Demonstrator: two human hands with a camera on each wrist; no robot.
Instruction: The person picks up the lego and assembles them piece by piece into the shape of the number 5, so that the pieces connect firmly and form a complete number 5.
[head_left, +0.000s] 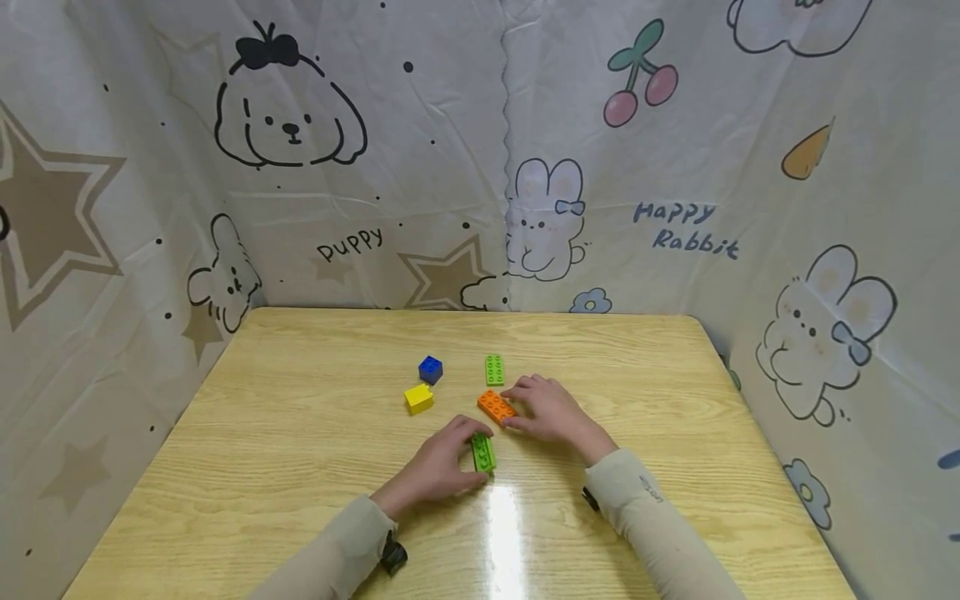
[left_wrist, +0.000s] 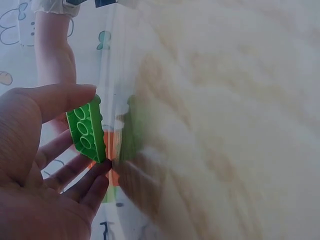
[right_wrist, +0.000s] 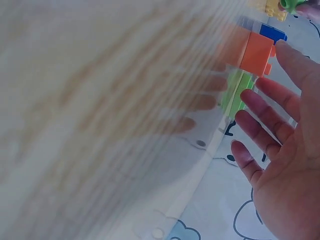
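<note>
My left hand [head_left: 442, 467] pinches a green toy brick [head_left: 483, 453] by its ends between thumb and fingertips. In the left wrist view, the hollow underside of this green brick [left_wrist: 86, 127] shows its round tubes. My right hand [head_left: 551, 410] is at an orange brick [head_left: 495, 407] lying studs up, thumb and index finger on either side of its near right end. Its fingers look spread and relaxed in the right wrist view, close to the orange brick [right_wrist: 257, 54]; whether they touch it I cannot tell.
Behind the orange brick lies a light green brick [head_left: 494, 370], studs up. A yellow brick [head_left: 419, 399] and a small blue brick [head_left: 431, 369] stand to the left. The wooden table [head_left: 300, 450] meets patterned cloth [head_left: 420, 167] at its back and sides.
</note>
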